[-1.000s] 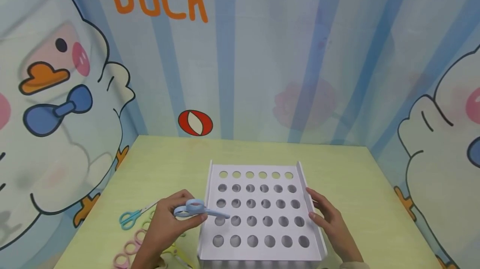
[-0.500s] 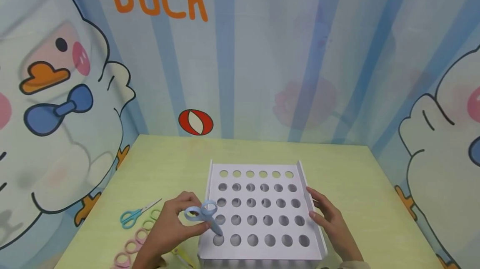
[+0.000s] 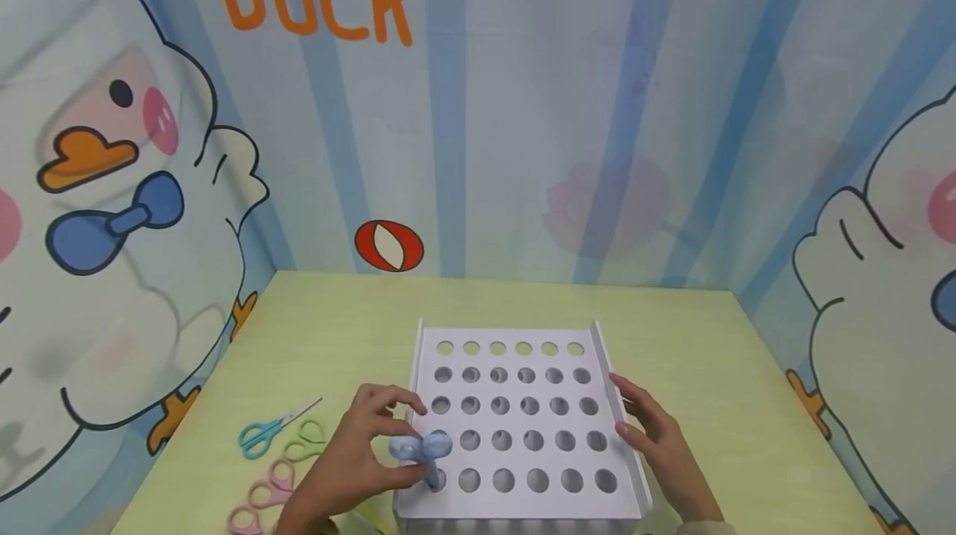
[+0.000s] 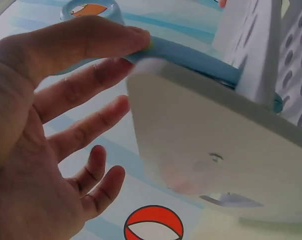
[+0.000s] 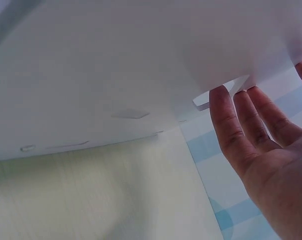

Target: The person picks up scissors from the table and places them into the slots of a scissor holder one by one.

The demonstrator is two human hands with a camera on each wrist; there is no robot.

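the left hand (image 3: 351,460) pinches the light blue scissors (image 3: 421,448) between thumb and fingertip, its other fingers loosely spread. a second ago the scissors lay almost level, pointing right across the holes; now they stand much steeper, blades down, at the leftmost hole of the row nearest the person in the white rack (image 3: 485,506) — how deep the tip sits cannot be told. since 0.5 s ago the hand and the handles have shifted right and down, closer to that hole, and more of the green scissors (image 3: 302,441) shows beside the wrist. the right hand (image 3: 665,444) keeps its place on the rack's right side, fingers fairly straight and apart, touching the panel, with fingertips at a slot (image 5: 203,103). the turquoise scissors (image 3: 257,438) and pink scissors (image 3: 280,475) lie unmoved left of the left hand on the pale yellow table (image 3: 672,336); the yellow scissors (image 3: 369,520) are mostly hidden.
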